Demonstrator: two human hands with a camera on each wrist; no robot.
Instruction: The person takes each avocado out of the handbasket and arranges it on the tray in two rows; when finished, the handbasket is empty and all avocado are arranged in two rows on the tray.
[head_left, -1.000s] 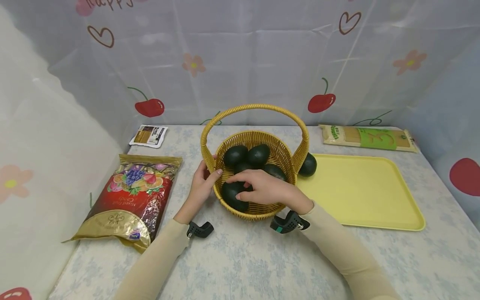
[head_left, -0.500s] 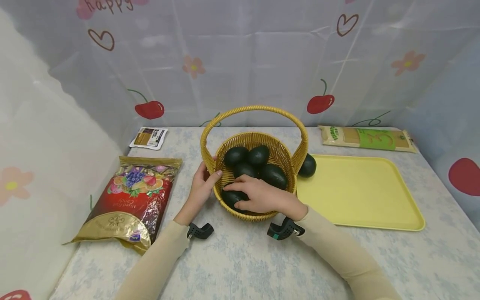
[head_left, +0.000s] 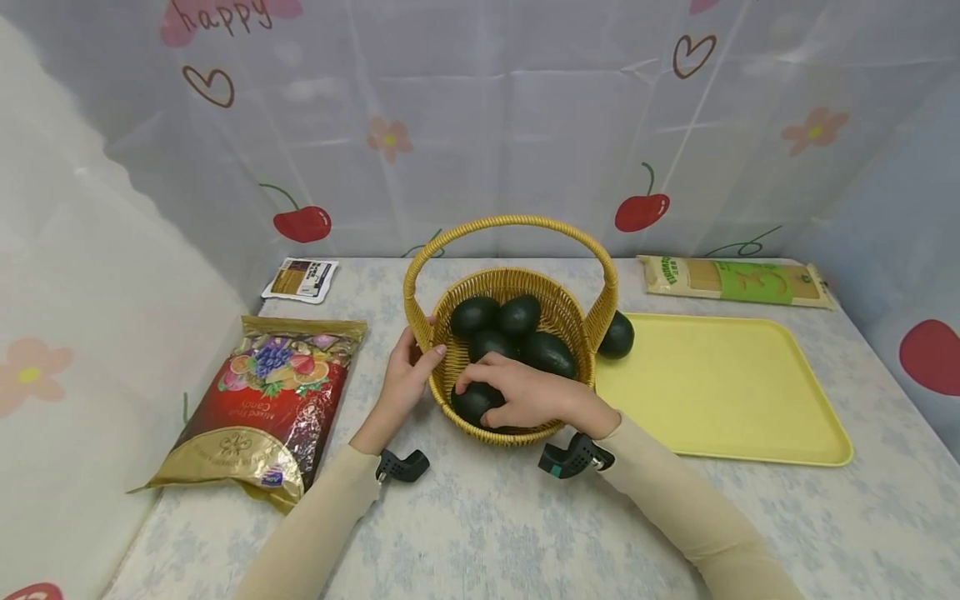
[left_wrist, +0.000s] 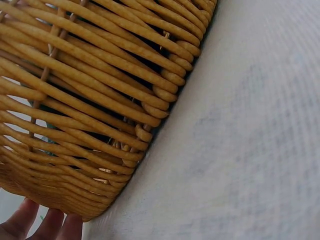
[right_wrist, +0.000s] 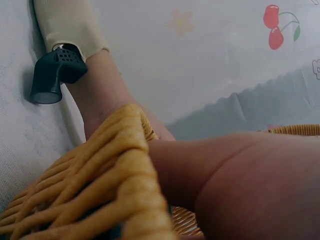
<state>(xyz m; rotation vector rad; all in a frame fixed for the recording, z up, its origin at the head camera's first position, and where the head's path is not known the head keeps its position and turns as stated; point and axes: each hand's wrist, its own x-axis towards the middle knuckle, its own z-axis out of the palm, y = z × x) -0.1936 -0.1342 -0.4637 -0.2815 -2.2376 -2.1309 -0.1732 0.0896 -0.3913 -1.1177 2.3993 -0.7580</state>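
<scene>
A yellow wicker basket (head_left: 451, 406) with a tall hoop handle holds several dark green avocados (head_left: 547, 354). At its left side my left hand (head_left: 406, 379) grips the rim by the handle's base, thumb on the inner side and fingers outside. The fingertips (left_wrist: 50, 222) show against the weave in the left wrist view. My right hand (head_left: 529, 395) reaches over the near rim and holds the front avocado (head_left: 472, 406) between thumb and fingers, hiding part of it. In the right wrist view, the basket rim and my own hand hide the avocado.
Right of the basket lies a yellow tray (head_left: 720, 387), with one avocado (head_left: 617, 336) at its left end beside the basket. A noodle pack (head_left: 738, 280) lies behind the tray. At left are a fruit candy bag (head_left: 258, 408) and a small white-edged pack (head_left: 302, 280).
My right hand has come nearer the front rim, and its fingers have curled around the front avocado, which has shifted slightly right. My left hand stays on the basket.
</scene>
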